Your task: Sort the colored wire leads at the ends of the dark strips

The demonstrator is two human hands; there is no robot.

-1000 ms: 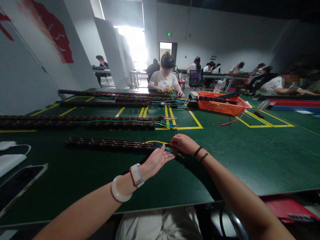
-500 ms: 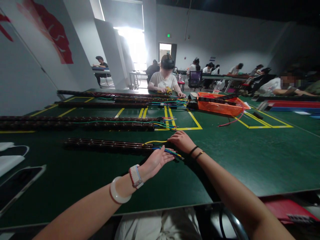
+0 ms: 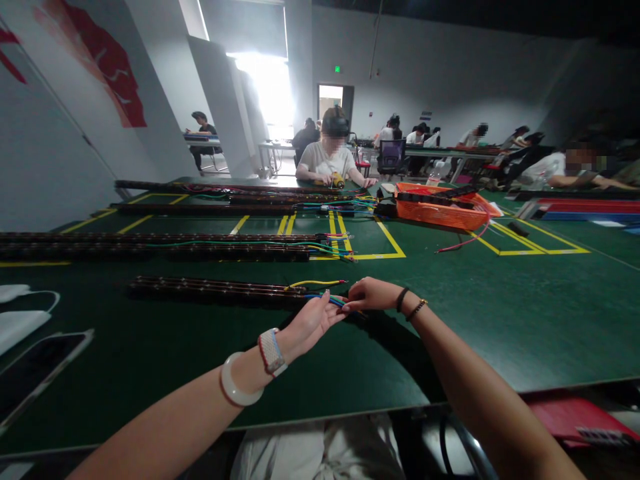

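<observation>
A dark multi-bar wiring bundle (image 3: 215, 289) lies across the near part of the table, with blue and green wires (image 3: 332, 300) coming out of its right end. My left hand (image 3: 316, 319) is palm up under these wires, its thumb over them and its fingers extended beneath. Close against its fingertips, my right hand (image 3: 369, 295) is pinched on the free ends of the same wires, which its fingers partly hide. Apart from both hands, a yellow wire (image 3: 320, 283) with a reddish tip sticks out loose just behind them.
Farther back lie more dark bundles (image 3: 240, 248) with coloured wire ends. An orange basket (image 3: 440, 217) stands at back right, a red wire hanging from it. A phone (image 3: 43, 370) rests at left. Across the table sits a person (image 3: 327, 160) with a yellow tool (image 3: 339, 180).
My right hand has let go of the yellow wire and come down and nearer to pinch the blue and green wires' ends. My left hand has stayed in place.
</observation>
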